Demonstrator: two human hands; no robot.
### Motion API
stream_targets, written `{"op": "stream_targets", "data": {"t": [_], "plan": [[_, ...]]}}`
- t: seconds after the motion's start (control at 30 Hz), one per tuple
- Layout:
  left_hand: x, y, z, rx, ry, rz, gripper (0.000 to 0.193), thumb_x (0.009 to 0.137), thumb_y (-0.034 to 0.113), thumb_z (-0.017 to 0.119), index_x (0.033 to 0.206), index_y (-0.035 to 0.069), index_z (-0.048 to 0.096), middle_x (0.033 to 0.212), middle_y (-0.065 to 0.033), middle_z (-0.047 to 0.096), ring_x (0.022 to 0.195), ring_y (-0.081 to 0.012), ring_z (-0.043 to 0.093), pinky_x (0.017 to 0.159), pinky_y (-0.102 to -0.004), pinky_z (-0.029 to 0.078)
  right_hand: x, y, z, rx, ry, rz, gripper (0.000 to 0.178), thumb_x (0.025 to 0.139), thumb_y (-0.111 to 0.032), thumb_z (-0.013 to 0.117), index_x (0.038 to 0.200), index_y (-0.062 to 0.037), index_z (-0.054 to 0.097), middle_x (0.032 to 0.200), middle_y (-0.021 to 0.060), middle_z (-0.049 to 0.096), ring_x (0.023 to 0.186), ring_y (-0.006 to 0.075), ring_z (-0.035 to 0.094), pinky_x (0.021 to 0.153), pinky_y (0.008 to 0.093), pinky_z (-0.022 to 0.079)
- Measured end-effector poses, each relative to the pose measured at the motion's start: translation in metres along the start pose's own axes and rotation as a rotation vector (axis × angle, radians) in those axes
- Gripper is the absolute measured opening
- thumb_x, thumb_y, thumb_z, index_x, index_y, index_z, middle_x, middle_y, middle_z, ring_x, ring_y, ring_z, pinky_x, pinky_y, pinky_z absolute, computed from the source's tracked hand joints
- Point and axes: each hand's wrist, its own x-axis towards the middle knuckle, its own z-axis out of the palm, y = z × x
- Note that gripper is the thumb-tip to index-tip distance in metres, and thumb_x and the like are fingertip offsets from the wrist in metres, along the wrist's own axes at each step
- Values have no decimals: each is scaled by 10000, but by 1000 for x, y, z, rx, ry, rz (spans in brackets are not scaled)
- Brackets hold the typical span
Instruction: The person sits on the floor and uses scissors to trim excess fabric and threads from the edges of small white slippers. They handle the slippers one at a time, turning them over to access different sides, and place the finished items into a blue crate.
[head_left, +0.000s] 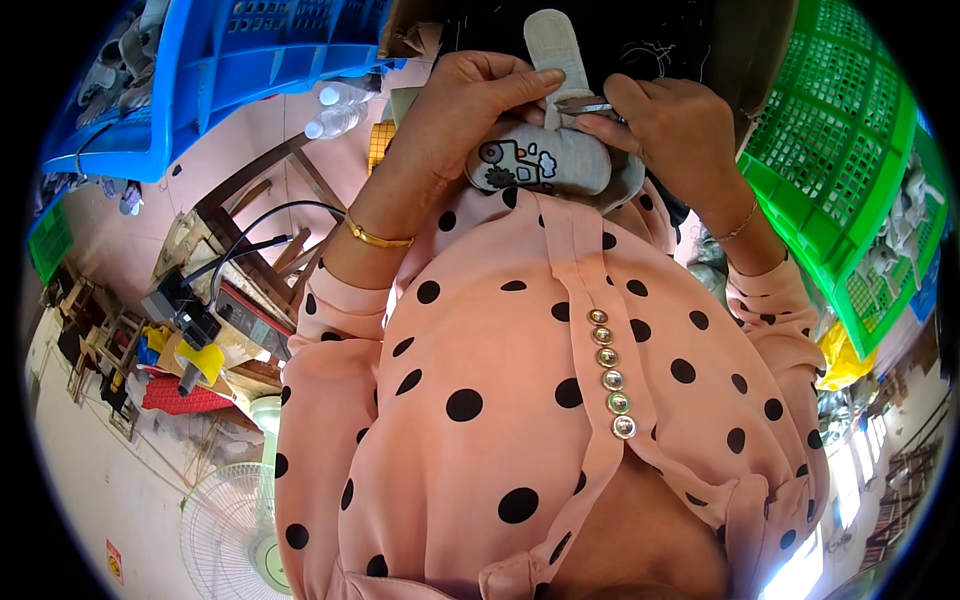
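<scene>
My left hand (pixel 465 110) is closed on a light grey fabric piece, its thumb and fingers pinching the long rounded strap (pixel 553 42) that stands up from it. Below the strap is a rounded part, seemingly of a small shoe upper (pixel 585 162), printed with a cartoon tractor. In my right hand (pixel 680 125) are small metal thread snips (pixel 585 104), their tips against the base of the strap. The snips' handle is mostly covered by my fingers. Dark cloth lies beyond both hands.
A blue plastic crate (pixel 210 85) holding grey pieces stands at the far left, with clear bottles (pixel 335 122) beside it. At the right is a green crate (pixel 835 130) with more pieces. A wooden stand (pixel 190 250) and a fan (pixel 235 530) are to the left.
</scene>
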Motion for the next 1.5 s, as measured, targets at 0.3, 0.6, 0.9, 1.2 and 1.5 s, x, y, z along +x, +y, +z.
{"op": "stream_targets", "data": {"t": [0.3,0.6,0.9,1.2,1.5], "plan": [[-2,-1,2,4,23,-15,215,864,228,723,815,20,701,677,-32,629,582,-67,582,552,-183,488,1,-4,1,-26,10,-11,398,817,-468,675,692,-129,508,520,7,515,493,164,575,449,278,426],[-5,-2,1,-12,-11,4,230,881,247,708,834,22,702,708,-30,637,615,-60,582,561,-181,474,-3,7,1,514,-130,313,431,905,-468,595,804,-50,592,585,83,557,525,219,571,487,296,429],[-8,-12,7,171,76,332,250,884,285,713,881,39,667,757,-14,653,630,-57,570,596,-191,471,10,13,17,1081,-251,450,369,924,-327,627,969,39,643,711,106,601,622,123,518,604,279,464],[-12,-16,11,1316,325,1110,128,765,147,736,846,109,644,715,-17,578,774,-249,576,705,-352,469,16,4,3,1089,-351,639,358,928,-294,631,996,56,656,693,42,586,629,76,503,577,248,450],[3,10,-50,1464,888,1065,159,865,128,692,1021,98,693,926,-44,672,883,-208,581,752,-344,450,12,8,-5,1271,-415,803,334,924,-303,630,903,30,634,628,-38,463,563,44,403,514,207,357]]}}
